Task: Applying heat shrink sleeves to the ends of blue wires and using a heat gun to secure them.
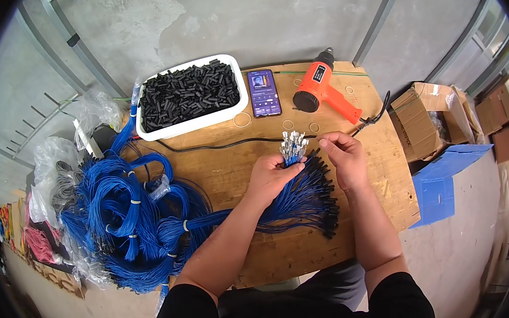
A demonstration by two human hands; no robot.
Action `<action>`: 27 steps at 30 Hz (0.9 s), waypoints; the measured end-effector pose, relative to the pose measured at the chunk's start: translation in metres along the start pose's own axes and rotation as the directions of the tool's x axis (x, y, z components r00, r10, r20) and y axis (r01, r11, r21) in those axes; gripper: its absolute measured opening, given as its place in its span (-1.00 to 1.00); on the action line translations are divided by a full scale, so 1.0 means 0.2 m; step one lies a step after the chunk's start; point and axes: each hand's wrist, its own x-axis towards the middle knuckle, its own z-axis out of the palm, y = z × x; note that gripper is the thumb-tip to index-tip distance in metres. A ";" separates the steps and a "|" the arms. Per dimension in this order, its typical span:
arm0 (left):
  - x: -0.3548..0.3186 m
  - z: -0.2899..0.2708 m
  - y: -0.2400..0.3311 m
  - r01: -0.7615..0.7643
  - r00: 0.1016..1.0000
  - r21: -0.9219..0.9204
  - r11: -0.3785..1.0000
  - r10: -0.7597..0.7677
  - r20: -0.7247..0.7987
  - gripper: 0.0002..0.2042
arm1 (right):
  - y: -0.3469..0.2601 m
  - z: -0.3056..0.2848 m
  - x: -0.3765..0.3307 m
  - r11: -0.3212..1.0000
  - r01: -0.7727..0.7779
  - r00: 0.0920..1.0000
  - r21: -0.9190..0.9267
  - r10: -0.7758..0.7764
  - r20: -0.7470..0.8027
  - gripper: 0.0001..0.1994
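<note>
My left hand (275, 178) is closed round a bunch of blue wires, with their bare silvery crimp terminals (294, 146) standing up above the fist. Below and to the right of it, many more blue wires (294, 201) fan out over the table, their ends covered by black sleeves (329, 213). My right hand (345, 158) is just right of the terminals, thumb and forefinger pinched together. Whatever is between those fingertips is too small to make out. A white tub (237, 113) full of short black sleeves (191, 95) stands beyond my left hand.
A phone (264, 94) and an orange heat gun (319, 86) lie at the back of the wooden table (257, 261). A black cable (223, 145) crosses behind my hands. Coiled blue wire bundles (126, 212) fill the left side. Cardboard boxes (423, 117) stand right of the table.
</note>
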 end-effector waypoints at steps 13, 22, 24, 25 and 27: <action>0.01 -0.01 -0.04 -0.045 0.999 0.092 0.995 0.042 0.034 -0.80 | 0.01 -0.02 0.00 0.999 0.008 0.992 -0.053 -0.001 0.126 -0.95; 0.01 0.00 -0.03 -0.035 0.998 -0.064 0.997 0.031 -0.060 -0.85 | 0.00 -0.01 0.00 0.998 0.001 0.996 -0.069 0.005 0.084 -0.96; 0.00 0.00 -0.02 -0.073 0.996 -0.007 0.997 0.073 -0.049 -0.85 | 0.00 -0.01 -0.01 0.998 -0.005 0.995 -0.058 0.011 0.101 -0.96; 0.00 0.00 -0.02 -0.074 0.996 -0.007 0.997 0.074 -0.050 -0.85 | 0.00 0.00 -0.01 0.999 -0.012 0.993 -0.048 0.017 0.116 -0.96; 0.00 0.01 -0.02 -0.087 0.995 -0.055 0.995 0.084 -0.052 -0.86 | 0.00 0.01 -0.02 0.999 -0.029 0.992 -0.041 0.034 0.121 -0.96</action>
